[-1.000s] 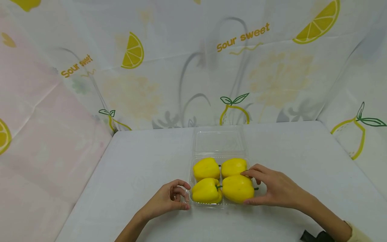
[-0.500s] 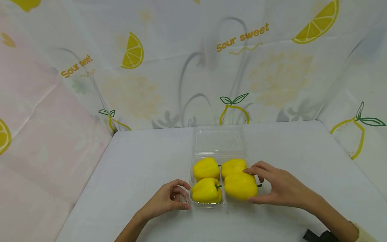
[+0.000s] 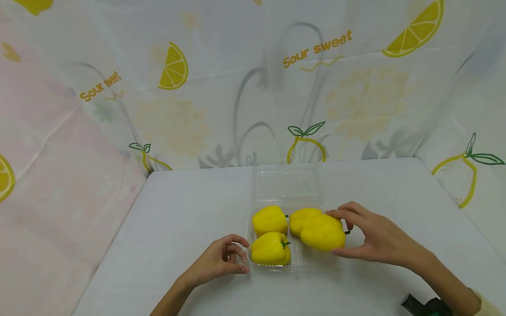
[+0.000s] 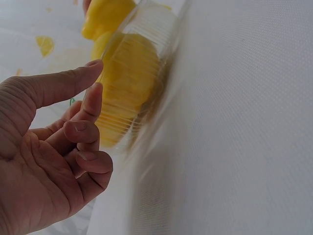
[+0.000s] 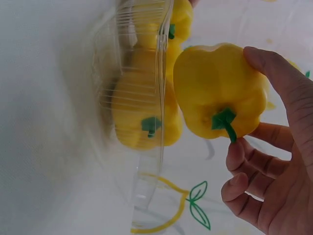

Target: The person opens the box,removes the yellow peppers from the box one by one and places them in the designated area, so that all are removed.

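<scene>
A yellow bell pepper with a green stem (image 5: 220, 83) is lifted above the rim of a clear plastic clamshell container (image 3: 272, 268). My right hand (image 3: 379, 239) grips it between thumb and fingers. Three more yellow bell peppers lie in the container: a front left one (image 3: 269, 249), a back left one (image 3: 270, 220), and a back right one (image 3: 302, 218) partly covered by the lifted pepper in the head view. At the container's left edge, my left hand (image 3: 223, 255) pinches the rim with thumb and index finger, its other fingers curled beside the ribbed wall.
The container's transparent lid (image 3: 287, 184) lies folded back toward the rear of the white table (image 3: 189, 202). A black object (image 3: 424, 305) sits at the front right by the sleeve. Lemon-printed cloth (image 3: 221, 109) hangs behind and at both sides.
My right hand has raised the front right bell pepper out of its place, moving up and to the right. The left hand has stayed at the container's edge.
</scene>
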A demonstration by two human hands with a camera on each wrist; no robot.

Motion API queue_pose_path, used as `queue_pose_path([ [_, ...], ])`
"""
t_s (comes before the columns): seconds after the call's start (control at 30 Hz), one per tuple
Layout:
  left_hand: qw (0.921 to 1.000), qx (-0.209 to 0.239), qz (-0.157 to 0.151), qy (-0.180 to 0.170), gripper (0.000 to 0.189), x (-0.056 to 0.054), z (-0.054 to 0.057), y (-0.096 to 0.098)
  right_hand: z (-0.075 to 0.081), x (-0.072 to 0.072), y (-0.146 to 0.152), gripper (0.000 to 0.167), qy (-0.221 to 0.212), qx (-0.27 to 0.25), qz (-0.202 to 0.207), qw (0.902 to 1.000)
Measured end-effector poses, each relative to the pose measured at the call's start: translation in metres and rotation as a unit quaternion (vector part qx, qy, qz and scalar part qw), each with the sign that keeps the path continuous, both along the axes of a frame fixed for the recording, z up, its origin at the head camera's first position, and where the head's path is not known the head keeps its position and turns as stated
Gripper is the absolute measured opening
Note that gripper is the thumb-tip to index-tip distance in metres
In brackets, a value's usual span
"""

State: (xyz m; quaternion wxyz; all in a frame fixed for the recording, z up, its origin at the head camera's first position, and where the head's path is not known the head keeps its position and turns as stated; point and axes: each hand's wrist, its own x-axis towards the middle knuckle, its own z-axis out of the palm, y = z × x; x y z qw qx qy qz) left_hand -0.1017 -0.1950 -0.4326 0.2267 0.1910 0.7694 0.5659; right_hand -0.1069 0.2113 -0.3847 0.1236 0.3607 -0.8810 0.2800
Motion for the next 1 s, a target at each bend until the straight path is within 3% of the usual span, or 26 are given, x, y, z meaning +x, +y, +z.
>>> queue_pose_path([
  [0.67,1.0,-0.002,0.002,-0.001,0.05,0.0,0.0,0.001,0.01,-0.012,0.032,0.07,0.01,0.003,-0.051,0.9986],
  [1.0,1.0,0.005,-0.003,-0.001,0.049,0.0,-0.001,0.0,0.008,-0.022,0.051,0.069,-0.013,-0.007,-0.084,0.9964],
])
